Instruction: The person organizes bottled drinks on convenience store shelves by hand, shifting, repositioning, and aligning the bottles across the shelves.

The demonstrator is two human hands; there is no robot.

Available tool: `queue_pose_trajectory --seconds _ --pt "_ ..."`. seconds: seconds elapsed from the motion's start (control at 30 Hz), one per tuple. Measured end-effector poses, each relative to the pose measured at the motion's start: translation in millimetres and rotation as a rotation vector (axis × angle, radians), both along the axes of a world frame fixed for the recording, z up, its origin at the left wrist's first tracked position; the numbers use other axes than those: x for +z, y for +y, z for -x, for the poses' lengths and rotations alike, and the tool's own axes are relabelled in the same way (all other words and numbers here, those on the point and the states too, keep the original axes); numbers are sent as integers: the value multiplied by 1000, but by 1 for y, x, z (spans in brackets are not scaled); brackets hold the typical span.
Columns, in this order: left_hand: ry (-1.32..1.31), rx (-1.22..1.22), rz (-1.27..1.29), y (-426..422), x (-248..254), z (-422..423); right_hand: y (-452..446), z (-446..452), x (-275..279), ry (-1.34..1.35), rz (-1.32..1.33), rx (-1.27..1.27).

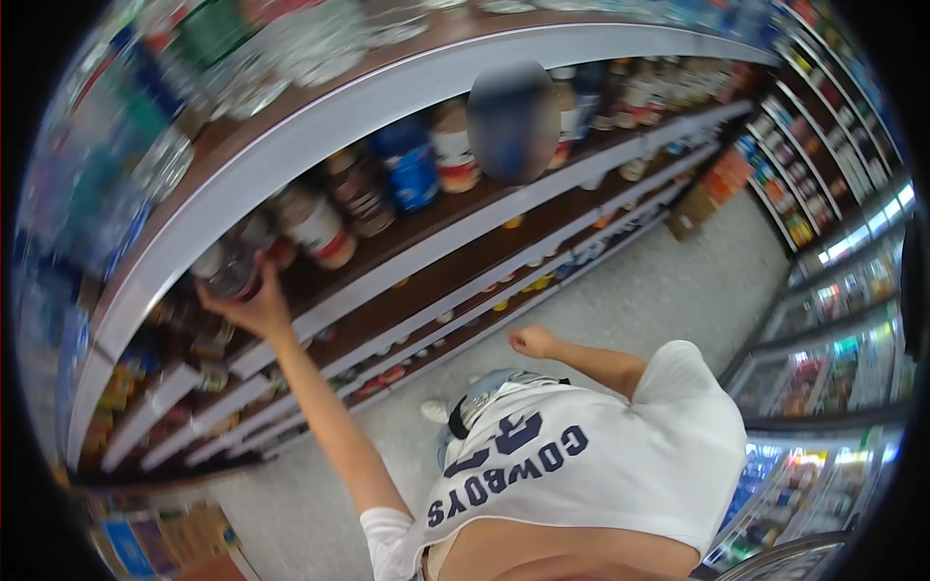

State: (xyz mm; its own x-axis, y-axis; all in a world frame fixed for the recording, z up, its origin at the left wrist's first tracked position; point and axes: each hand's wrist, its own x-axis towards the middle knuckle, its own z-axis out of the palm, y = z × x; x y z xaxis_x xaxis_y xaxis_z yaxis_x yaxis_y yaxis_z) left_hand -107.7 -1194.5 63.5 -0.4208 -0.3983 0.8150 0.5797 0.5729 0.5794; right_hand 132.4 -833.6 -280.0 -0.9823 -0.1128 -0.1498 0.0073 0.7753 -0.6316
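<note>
On the upper shelf at the left, my left hand [254, 305] has its fingers wrapped round a dark, see-through bottle [232, 275] with a whitish cap. The bottle is among other goods, and its label is too blurred to read. Right beside it is a jar with a pale label [318, 229], then a dark bottle [360, 194] and a blue container [412, 172]. My right hand [533, 341] hangs away from the shelves, in front of my body. Its fingers are curled in, and nothing shows in them.
A long shelf unit with a pale edge [387, 254] curves across the view, with packed clear bottles on top. Glass-door coolers [814, 387] stand at right. Cardboard boxes [174, 542] lie at lower left. A blurred oval [514, 121] hides some goods.
</note>
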Motion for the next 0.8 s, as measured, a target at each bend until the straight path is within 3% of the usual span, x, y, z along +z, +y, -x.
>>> queue_pose_trajectory --seconds 0.13,0.23,0.33,0.4,0.53,0.6,0.67,0.73,0.77,0.8 --pt "-61 15 58 4 5 13 89 -79 -95 -344 -284 43" --pt "-42 109 12 9 6 20 129 -124 -104 -552 -351 -147" --pt "55 197 -22 17 5 19 141 -143 -98 -504 -254 -421" --pt "103 406 134 15 -5 24 134 -156 -88 -458 -155 -550" --pt "193 254 105 29 -31 13 115 -181 -97 -460 21 -517" --pt "189 196 78 34 -53 6 104 -194 -106 -444 76 -548" --pt "50 413 215 64 -64 -30 105 -207 -106 -419 48 -673" --pt "24 330 265 99 -128 -68 132 -224 -115 -435 31 -749" --pt "-157 162 90 119 -166 -90 144 -240 -125 -465 34 -781" --pt "-284 149 172 146 -186 -119 157 -247 -130 -614 107 -754"
